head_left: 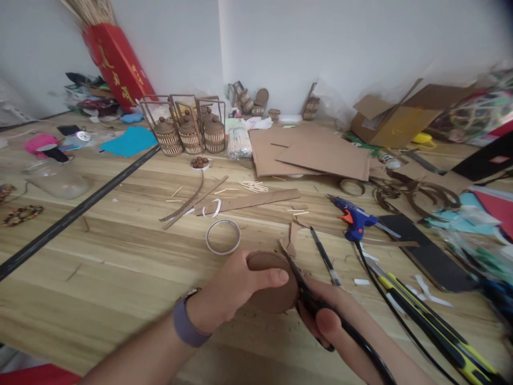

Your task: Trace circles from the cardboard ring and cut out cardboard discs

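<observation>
A round brown cardboard disc (268, 297) is gripped in my left hand (236, 283), with the thumb lying across its top face. My right hand (324, 310) is closed around the black handles of a pair of scissors (306, 294). Their blades lie along the right edge of the disc, and a curled cardboard offcut (292, 239) sticks up by the tips. Just beyond my left hand a ring of tape (223, 237) lies on the wooden table. A black pen (324, 254) rests past my right hand.
At right lie a blue glue gun (355, 216), yellow-black utility knives (436, 326) and a dark phone (433, 254). Flat cardboard sheets (312, 152) and small lidded baskets (188, 133) stand farther back. A cardboard strip (252, 201) and small sticks (254, 186) lie mid-table.
</observation>
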Motion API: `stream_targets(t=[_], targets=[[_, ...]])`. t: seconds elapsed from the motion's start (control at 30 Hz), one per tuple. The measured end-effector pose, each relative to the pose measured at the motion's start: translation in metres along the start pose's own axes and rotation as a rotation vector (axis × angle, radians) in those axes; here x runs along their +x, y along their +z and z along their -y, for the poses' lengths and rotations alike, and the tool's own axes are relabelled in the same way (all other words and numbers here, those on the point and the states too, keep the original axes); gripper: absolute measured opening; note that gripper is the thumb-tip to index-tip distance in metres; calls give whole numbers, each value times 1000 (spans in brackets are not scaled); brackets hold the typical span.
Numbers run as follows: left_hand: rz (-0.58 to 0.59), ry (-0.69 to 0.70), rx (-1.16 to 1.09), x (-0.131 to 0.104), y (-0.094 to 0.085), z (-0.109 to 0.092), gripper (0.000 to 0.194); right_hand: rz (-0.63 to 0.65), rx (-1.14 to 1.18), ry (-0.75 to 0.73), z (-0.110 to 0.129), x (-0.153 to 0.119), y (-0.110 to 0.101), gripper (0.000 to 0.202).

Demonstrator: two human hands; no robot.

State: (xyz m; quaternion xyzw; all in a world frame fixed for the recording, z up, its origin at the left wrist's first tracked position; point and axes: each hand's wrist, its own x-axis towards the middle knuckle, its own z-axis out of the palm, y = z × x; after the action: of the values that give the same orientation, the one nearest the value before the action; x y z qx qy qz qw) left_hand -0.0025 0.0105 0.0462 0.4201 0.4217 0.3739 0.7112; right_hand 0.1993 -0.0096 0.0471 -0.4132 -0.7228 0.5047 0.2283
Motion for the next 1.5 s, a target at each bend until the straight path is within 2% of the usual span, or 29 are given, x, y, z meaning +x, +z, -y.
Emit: stream_targets(t=[0.3,0.5,0.97,1.07,1.23,1.5], targets=[[15,-10,25,0,0,-2,34,-55,-13,-32,-1,0,1,73],[62,-5,-7,0,0,-3,26,-67,7,21,-2,-1,3,73],[44,-1,-29,-1,-1,2,22,-149,-31,-30,5,1,4,70],[23,1,-14,-1,-1,2,22,-128,-61,-16,6,2,4,73],[62,2,-16,0,-2,-1,20,-77,-88,-13,3,1,1,74],[-10,34,46,2,-5,4,27,3,-41,5,-7,1,1,79]])
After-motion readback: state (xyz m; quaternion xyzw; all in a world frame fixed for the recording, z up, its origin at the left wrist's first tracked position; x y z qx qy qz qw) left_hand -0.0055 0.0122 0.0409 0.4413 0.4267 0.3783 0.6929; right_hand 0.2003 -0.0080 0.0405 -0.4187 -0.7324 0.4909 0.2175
